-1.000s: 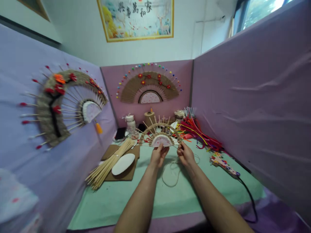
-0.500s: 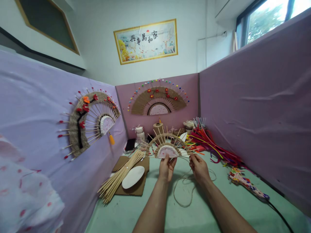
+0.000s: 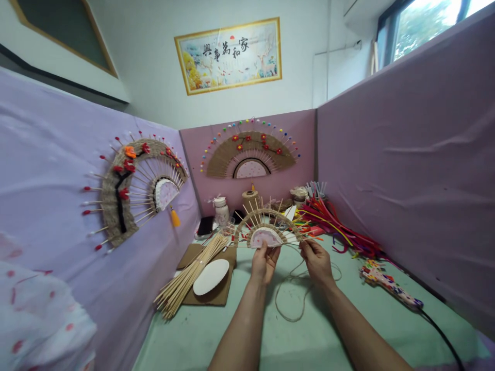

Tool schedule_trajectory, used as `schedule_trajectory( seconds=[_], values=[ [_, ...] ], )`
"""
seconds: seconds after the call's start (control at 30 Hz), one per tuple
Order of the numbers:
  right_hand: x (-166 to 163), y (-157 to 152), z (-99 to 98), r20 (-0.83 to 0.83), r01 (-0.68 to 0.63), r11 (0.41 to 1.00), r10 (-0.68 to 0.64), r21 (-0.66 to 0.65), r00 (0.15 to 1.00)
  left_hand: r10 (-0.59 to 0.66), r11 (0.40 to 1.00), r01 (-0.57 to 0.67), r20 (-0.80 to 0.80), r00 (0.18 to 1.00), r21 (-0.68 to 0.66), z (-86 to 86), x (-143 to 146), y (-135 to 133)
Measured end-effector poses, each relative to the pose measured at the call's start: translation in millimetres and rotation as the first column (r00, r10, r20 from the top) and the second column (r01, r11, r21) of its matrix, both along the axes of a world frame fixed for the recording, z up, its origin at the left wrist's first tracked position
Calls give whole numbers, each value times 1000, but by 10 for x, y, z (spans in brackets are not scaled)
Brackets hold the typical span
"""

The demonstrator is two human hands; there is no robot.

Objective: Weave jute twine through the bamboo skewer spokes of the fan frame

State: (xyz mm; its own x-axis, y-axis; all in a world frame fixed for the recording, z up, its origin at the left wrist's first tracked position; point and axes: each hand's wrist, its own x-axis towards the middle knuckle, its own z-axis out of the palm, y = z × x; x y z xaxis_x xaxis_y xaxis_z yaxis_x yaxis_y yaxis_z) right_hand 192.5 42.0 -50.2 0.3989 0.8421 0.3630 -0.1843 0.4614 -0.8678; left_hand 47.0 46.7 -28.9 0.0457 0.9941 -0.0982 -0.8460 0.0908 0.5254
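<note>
A small half-round fan (image 3: 258, 214) of thin sticks, with twine woven into two arcs, is held up above the table. Its spotted cloth base (image 3: 266, 237) sits in my left hand (image 3: 265, 264), thumb in front and fingers behind. At the fan's right end, my right hand (image 3: 317, 262) pinches the twine close to the outermost sticks; its fingertips partly hide the spot. From there a loose length of twine (image 3: 290, 318) trails down and loops on the green tablecloth below the hands.
To the left, a bundle of sticks (image 3: 189, 281) and a white oval card (image 3: 211, 277) lie on cardboard (image 3: 228, 293). On the right are red pipe cleaners (image 3: 340, 226) and a spotted glue gun (image 3: 392, 286) with a cord. A twine spool (image 3: 251, 200) stands behind. Finished fans (image 3: 116, 206) hang on the partitions.
The view has tipped slightly, so the surroundings sit a little higher in the picture. Both hands keep their hold, and the fan's right end is slightly raised with the right hand.
</note>
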Motion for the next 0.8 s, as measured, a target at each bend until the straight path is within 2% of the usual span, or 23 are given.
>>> schedule_trajectory(
  seconds=[0.07,0.13,0.27,0.37,0.47,0.63,0.8],
  values=[
    [1,-22,-5,96,61,998,-63,27,993,-6,1000,6,-5,1000,-9,-1,4,-1],
    [3,-47,-20,214,138,985,-158,108,964,-18,1000,18,-15,1000,-24,-2,9,-3],
    [12,-90,-51,348,241,911,-357,335,867,-61,996,59,-40,997,-64,-4,22,-19],
    [16,-105,-58,377,257,860,-437,441,816,-89,993,86,-46,995,-80,-3,25,-38],
    [2,-118,-57,385,269,841,-469,470,795,-113,991,110,-44,993,-78,-1,21,-51],
    [-81,-211,-33,361,319,859,-467,400,807,-185,981,182,-31,982,-64,16,14,-72],
    [-202,-424,64,418,190,857,-413,479,809,-277,960,277,-8,961,-51,53,18,-129]
  ],
)
